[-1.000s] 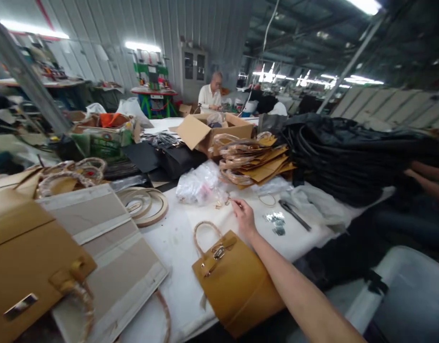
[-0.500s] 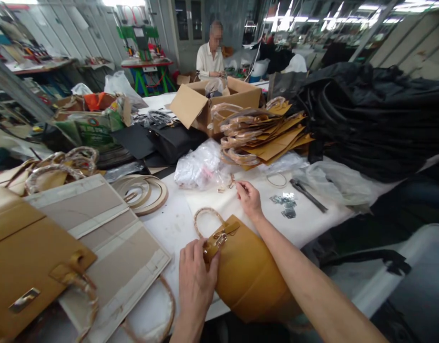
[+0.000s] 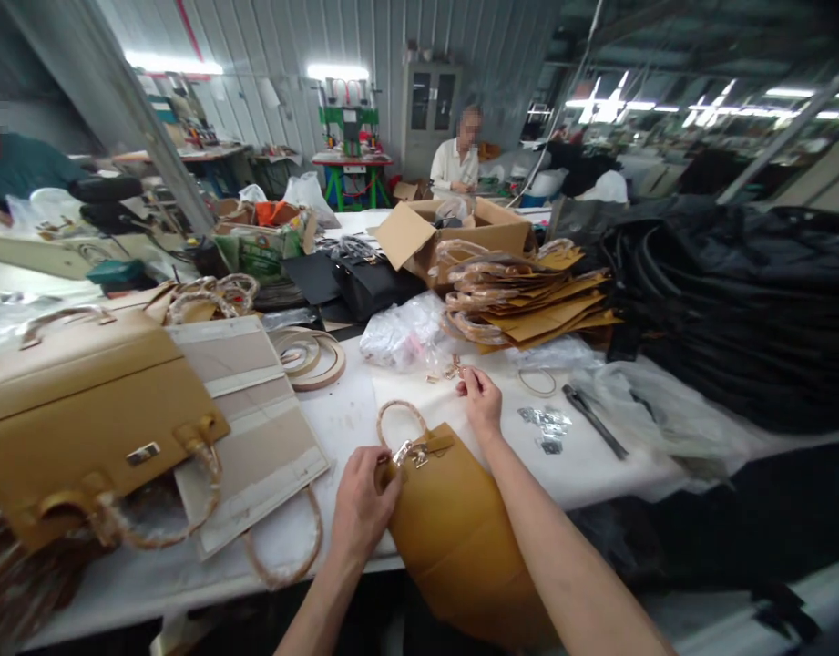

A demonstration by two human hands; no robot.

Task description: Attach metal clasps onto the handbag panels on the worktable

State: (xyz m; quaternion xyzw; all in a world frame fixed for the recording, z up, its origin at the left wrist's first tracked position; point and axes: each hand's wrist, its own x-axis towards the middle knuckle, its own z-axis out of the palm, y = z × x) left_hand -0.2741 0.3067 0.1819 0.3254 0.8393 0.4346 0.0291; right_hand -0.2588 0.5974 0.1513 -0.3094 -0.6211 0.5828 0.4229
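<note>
Holds the mustard-coloured bag (image 3: 460, 547) by its upper left corner in the left hand (image 3: 365, 492), with thumb and fingers closed on the edge right beside the shiny metal clasp (image 3: 409, 453). Has the rest of the bag to the right of those fingers and back toward the waist, its long axis slanting that way, with the looped handle (image 3: 400, 404) just beyond them. Has the right hand (image 3: 483, 399) farther forward and to the right, with thumb and forefinger drawn together at the small gold-coloured fittings (image 3: 453, 366), just left of and beyond the tips. Cannot make out, at this size and blur, a piece pinched there, nor rule one out. Has the left fingers nearest the clasp, behind and left of the right fingertips, and silvery plates (image 3: 554, 424) right of the right hand.
</note>
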